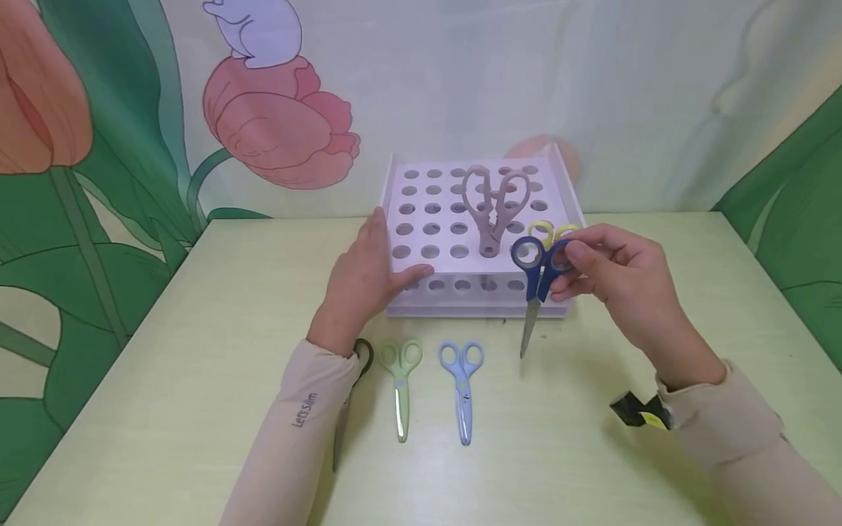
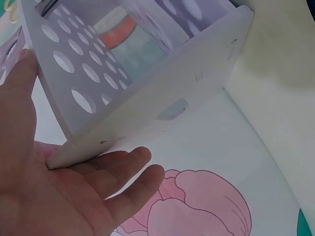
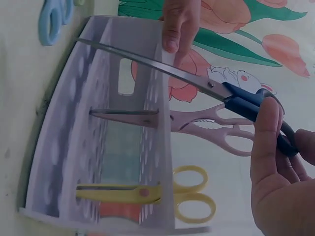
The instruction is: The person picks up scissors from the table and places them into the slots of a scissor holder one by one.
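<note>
My right hand (image 1: 628, 285) pinches one handle loop of the dark blue scissors (image 1: 534, 277), blades pointing down, in front of the rack's right corner. The white rack (image 1: 441, 272) has rows of round holes. My left hand (image 1: 365, 281) rests on its left front corner, thumb over the top edge and fingers along the side panel, as the left wrist view shows. Pinkish-grey scissors (image 1: 490, 232) stand blades-down in a rack hole. Yellow scissors (image 3: 192, 206) stand in another hole near the right side, partly hidden in the head view by the blue pair.
Light green scissors (image 1: 401, 387) and light blue scissors (image 1: 463, 391) lie on the table (image 1: 539, 467) before the rack. Dark-handled scissors (image 1: 340, 431) lie partly under my left forearm. A printed flower curtain (image 1: 447, 80) hangs behind the rack.
</note>
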